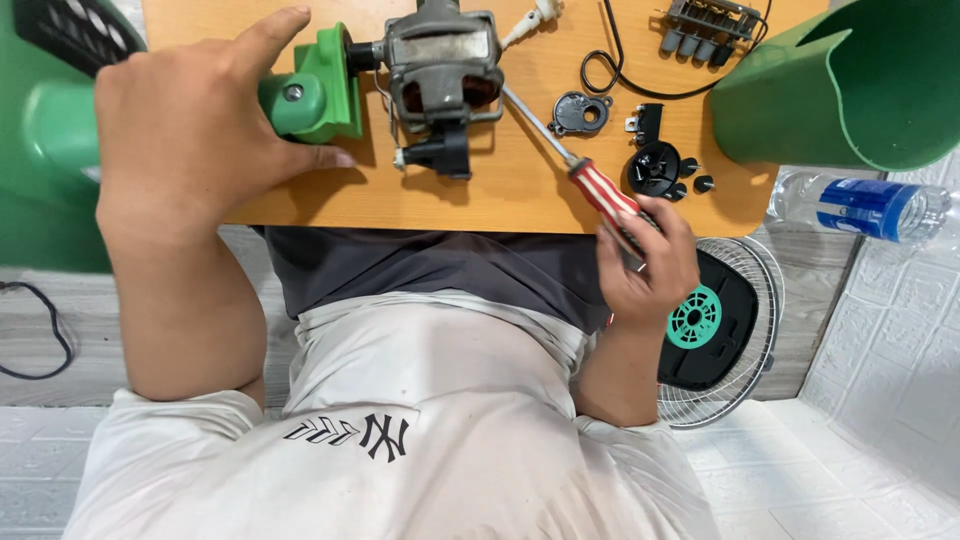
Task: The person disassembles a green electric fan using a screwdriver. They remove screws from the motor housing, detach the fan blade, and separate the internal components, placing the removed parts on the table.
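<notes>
Fan motor (440,80), bare metal with copper windings showing, lies on the wooden bench (500,200) near its middle, its shaft end joined to a green plastic neck piece (315,90). The left hand (190,140) lies over that green piece from the left, fingers closed loosely around it and the forefinger stretched out along the top. The right hand (650,265) sits at the bench's near edge, closed around the red-and-white striped handle of a screwdriver (575,170); the steel shaft runs up and to the left, its tip reaching the motor's right side. Just beside the shaft lie a small grey round cover (581,113), black knobs (660,170) and a thin black cable (610,70). A green fan housing (840,90) rests at the bench's far right corner, with a plastic water bottle (860,208) near it. On the floor beside the right forearm lies a wire fan grille (735,330) with a teal hub.
</notes>
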